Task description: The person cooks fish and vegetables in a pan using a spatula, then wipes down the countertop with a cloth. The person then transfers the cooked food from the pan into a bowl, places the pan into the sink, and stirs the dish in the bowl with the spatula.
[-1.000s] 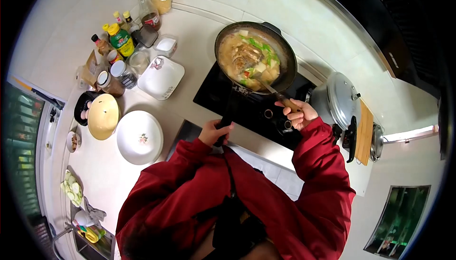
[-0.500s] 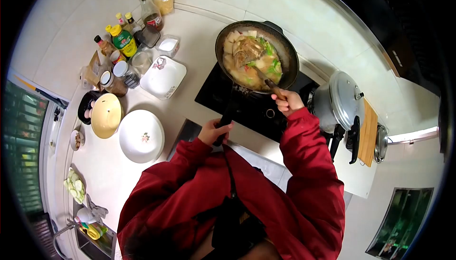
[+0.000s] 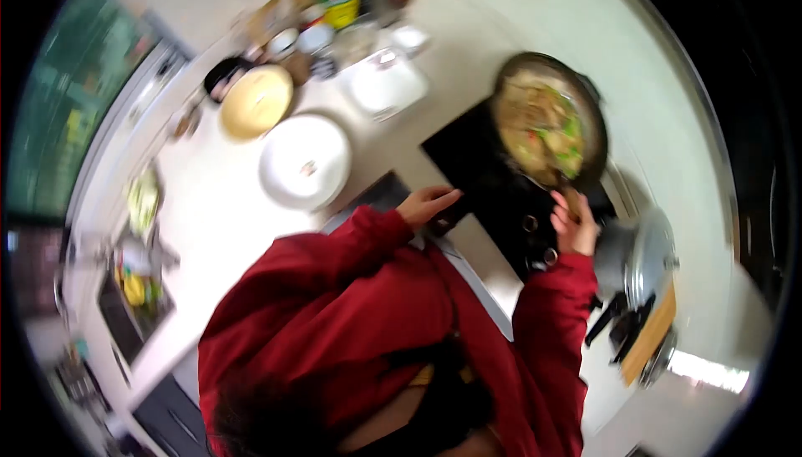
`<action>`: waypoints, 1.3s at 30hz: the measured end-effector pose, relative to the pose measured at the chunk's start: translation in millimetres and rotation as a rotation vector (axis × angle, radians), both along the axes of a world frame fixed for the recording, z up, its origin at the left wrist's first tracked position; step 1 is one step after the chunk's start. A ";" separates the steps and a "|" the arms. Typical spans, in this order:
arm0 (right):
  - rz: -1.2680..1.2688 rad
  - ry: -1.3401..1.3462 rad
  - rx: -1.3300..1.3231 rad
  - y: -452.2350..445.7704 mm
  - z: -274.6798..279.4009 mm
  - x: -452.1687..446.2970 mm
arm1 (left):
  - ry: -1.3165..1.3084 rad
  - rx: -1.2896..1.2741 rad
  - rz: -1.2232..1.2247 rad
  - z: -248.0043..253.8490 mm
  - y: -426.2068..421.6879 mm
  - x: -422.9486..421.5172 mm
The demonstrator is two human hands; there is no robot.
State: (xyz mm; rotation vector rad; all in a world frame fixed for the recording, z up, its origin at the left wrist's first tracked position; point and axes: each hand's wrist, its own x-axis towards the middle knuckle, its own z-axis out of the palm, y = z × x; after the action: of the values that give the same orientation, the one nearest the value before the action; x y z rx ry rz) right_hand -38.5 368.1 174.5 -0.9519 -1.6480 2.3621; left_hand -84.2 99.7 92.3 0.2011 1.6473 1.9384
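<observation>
A dark wok (image 3: 598, 144) of stew, with green pieces and pale slices in broth, sits on the black cooktop (image 3: 476, 152). My right hand (image 3: 576, 227) is closed around the wooden handle of a spatula (image 3: 570, 194), whose head is sunk in the food and hidden. My left hand (image 3: 424, 206) lies beside the end of the wok's black handle (image 3: 443, 223), its fingers stretched out. Motion blur hides whether it touches that handle.
A white bowl (image 3: 280, 165), a yellow bowl (image 3: 238, 123) and a square white dish (image 3: 405, 98) stand left of the cooktop. Bottles and jars (image 3: 338, 6) line the back. A pressure cooker (image 3: 622, 269) stands at right, the sink (image 3: 125, 323) at far left.
The view has turned left, so the wok appears farther right. My left hand has loosened from the wok handle, its fingers now straight. The right hand still holds the spatula.
</observation>
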 end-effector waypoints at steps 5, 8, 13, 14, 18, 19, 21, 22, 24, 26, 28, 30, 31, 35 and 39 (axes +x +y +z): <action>0.134 -0.087 -0.151 34.0 -16.2 -15.6 | -0.464 0.137 0.167 -35.4 -65.5 12.8; 0.160 -0.086 -0.235 48.0 -25.2 -23.9 | -0.748 0.204 0.429 -57.6 -112.7 34.6; 0.160 -0.140 -0.170 18.5 -3.2 -15.6 | -0.307 0.172 0.388 -217.0 -212.4 68.6; 0.190 -0.139 -0.158 16.3 -0.2 -12.8 | -0.281 0.161 0.451 -197.6 -211.5 67.7; 0.186 -0.204 -0.100 17.1 -0.2 5.5 | -0.678 0.356 0.664 -116.3 -191.0 53.4; 0.130 -0.224 -0.092 18.2 -1.7 10.4 | -0.684 0.331 0.688 -107.8 -188.0 50.6; 0.022 -0.201 -0.053 37.6 -25.0 26.2 | -0.702 0.277 0.717 -82.8 -176.9 46.6; -0.059 -0.188 -0.012 46.4 -38.7 33.4 | -0.723 0.229 0.774 -76.6 -174.5 45.3; -0.176 -0.202 0.170 40.2 -55.0 41.8 | -0.747 0.241 0.770 -93.2 -183.3 41.5; -0.163 -0.271 0.285 40.0 -89.0 50.0 | -0.808 0.263 0.810 -106.0 -190.3 44.1; -0.069 -0.311 0.600 41.9 -143.5 53.8 | -0.716 0.299 0.798 -152.1 -211.4 46.9; 0.036 -0.352 0.916 28.3 -154.1 50.0 | -0.630 0.334 0.788 -147.3 -214.3 46.0; 0.102 -0.395 1.134 15.7 -151.7 44.2 | -0.632 0.370 0.875 -140.2 -212.2 47.2; 0.267 -0.392 1.438 8.7 -170.9 30.1 | -0.665 0.447 0.846 -147.7 -225.3 39.3; 0.326 -0.431 1.581 13.6 -182.8 19.5 | -0.615 0.266 0.871 -142.2 -224.7 38.6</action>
State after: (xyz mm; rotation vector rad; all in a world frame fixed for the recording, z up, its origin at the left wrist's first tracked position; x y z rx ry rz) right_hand -19.0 381.8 -8.3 -0.7431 -2.9583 0.2713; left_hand -45.6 -125.0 -49.9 -1.0739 1.1154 2.4584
